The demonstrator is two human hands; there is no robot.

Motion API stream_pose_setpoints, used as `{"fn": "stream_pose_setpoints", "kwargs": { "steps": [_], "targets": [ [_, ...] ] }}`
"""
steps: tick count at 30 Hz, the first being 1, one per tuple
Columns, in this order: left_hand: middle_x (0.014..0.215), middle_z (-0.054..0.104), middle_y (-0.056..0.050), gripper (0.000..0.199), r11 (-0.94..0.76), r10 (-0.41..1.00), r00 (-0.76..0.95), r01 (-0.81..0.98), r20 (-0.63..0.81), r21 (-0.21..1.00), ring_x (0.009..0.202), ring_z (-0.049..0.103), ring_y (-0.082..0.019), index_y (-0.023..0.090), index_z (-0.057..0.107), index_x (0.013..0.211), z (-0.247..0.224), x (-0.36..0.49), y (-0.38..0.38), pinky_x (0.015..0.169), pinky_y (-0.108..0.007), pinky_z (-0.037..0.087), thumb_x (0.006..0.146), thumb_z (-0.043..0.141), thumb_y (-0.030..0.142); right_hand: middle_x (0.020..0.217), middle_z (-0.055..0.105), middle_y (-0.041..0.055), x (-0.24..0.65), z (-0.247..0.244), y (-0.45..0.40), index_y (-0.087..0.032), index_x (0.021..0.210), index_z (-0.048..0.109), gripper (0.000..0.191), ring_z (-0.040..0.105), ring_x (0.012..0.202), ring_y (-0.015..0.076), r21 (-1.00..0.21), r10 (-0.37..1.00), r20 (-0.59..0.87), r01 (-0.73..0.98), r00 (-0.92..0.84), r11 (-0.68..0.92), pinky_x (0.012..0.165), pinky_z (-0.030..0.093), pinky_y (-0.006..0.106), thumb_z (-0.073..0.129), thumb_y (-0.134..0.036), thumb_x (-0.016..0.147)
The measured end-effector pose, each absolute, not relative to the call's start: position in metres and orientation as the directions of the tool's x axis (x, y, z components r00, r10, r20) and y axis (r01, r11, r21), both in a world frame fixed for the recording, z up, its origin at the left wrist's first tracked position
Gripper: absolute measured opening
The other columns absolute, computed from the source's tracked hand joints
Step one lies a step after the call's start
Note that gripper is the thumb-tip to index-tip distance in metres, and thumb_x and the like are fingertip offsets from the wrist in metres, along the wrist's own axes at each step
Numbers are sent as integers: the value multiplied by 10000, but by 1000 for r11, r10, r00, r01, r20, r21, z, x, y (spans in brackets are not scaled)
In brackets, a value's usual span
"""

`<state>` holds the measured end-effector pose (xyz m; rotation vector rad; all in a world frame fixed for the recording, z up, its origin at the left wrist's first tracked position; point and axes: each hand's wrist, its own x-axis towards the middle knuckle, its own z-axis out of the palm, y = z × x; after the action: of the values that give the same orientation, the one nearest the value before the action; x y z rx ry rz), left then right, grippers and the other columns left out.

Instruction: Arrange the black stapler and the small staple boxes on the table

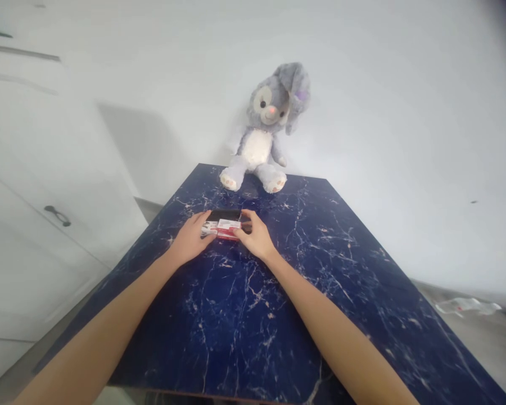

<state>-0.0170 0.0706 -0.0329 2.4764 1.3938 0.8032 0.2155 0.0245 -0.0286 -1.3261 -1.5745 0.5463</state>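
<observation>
A small red and white box (228, 229) lies in the middle of the dark blue marbled table (236, 315), with a black flat item (225, 215) along its far side. My left hand (193, 236) is curved around the left end of these items, its thumb at the near side and its fingers at the far side. From the right, my right hand (255, 233) holds the red and white box, thumb on its near right corner and fingers reaching toward the black item. A whitish patterned piece shows between my left fingers and the box.
A grey plush rabbit (257, 146) sits at the table's far edge against the white wall. A white cabinet with a dark handle (58, 216) stands at the left. Clear plastic (467, 306) lies beyond the right edge.
</observation>
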Motion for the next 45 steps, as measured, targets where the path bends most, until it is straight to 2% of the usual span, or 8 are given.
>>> {"fn": "stream_pose_setpoints", "kwargs": {
  "steps": [4, 11, 23, 28, 32, 37, 40, 45],
  "targets": [
    [1500, 477, -136, 706, -538, 837, 396, 718, 377, 441, 1373, 486, -309, 193, 410, 1488, -30, -18, 69, 1189, -451, 365, 852, 653, 378, 1388, 587, 124, 213, -32, 25, -245, 1480, 418, 812, 666, 1103, 279, -726, 909, 416, 608, 16, 322, 1005, 530, 469, 759, -388, 758],
    [1544, 380, -186, 854, -588, 809, 476, 669, 347, 455, 1449, 383, -333, 148, 319, 1542, -30, -17, 62, 1223, -462, 305, 832, 704, 426, 1298, 646, 120, 216, -35, 22, -218, 1507, 394, 831, 641, 1164, 288, -680, 893, 446, 629, -54, 378, 1041, 500, 475, 750, -329, 764],
    [1392, 482, -127, 790, -575, 810, 502, 580, 303, 577, 1275, 563, -294, 207, 420, 1494, -24, 12, 40, 1125, -427, 439, 803, 773, 359, 1340, 628, 142, 263, -26, -17, -231, 1558, 310, 992, 622, 1213, 325, -615, 939, 278, 714, -201, 335, 1048, 484, 501, 823, -415, 729],
    [1398, 505, -101, 755, -628, 772, 545, 573, 327, 527, 1208, 607, -306, 244, 464, 1474, -23, 32, 12, 1081, -450, 486, 792, 758, 381, 1418, 543, 151, 295, -17, -55, -261, 1585, 253, 884, 648, 1166, 313, -627, 944, 255, 708, -209, 326, 1013, 532, 504, 711, -442, 851],
    [1567, 344, -132, 783, -669, 736, 581, 546, 347, 505, 1338, 513, -337, 227, 428, 1501, -22, 34, 7, 1133, -473, 443, 801, 742, 382, 1263, 579, 117, 295, -24, -74, -276, 1509, 370, 706, 680, 1016, 254, -677, 920, 373, 642, -122, 360, 917, 593, 447, 684, -385, 887],
    [1566, 365, -145, 861, -708, 682, 661, 488, 313, 510, 1408, 432, -349, 219, 374, 1529, -19, 33, 9, 1182, -496, 377, 783, 765, 398, 1002, 626, 53, 289, -17, -83, -236, 933, 592, 152, 636, 884, 216, -577, 847, 493, 654, -199, 490, 832, 567, 395, 717, -292, 866],
    [1467, 461, -128, 790, -697, 666, 686, 432, 294, 572, 1240, 568, -304, 245, 445, 1470, -15, 31, 10, 1084, -472, 471, 771, 780, 398, 943, 607, 40, 290, -10, -82, -226, 844, 570, 150, 607, 913, 218, -505, 818, 518, 683, -249, 528, 846, 532, 383, 719, -221, 852],
    [1332, 523, -102, 644, -661, 641, 733, 375, 229, 649, 880, 622, -176, 270, 512, 1405, -10, 26, 14, 804, -358, 552, 822, 739, 421, 1006, 542, 38, 291, -12, -86, -222, 949, 571, 162, 592, 775, 150, -583, 854, 451, 639, -258, 501, 741, 553, 307, 689, -174, 849]
  ]
}}
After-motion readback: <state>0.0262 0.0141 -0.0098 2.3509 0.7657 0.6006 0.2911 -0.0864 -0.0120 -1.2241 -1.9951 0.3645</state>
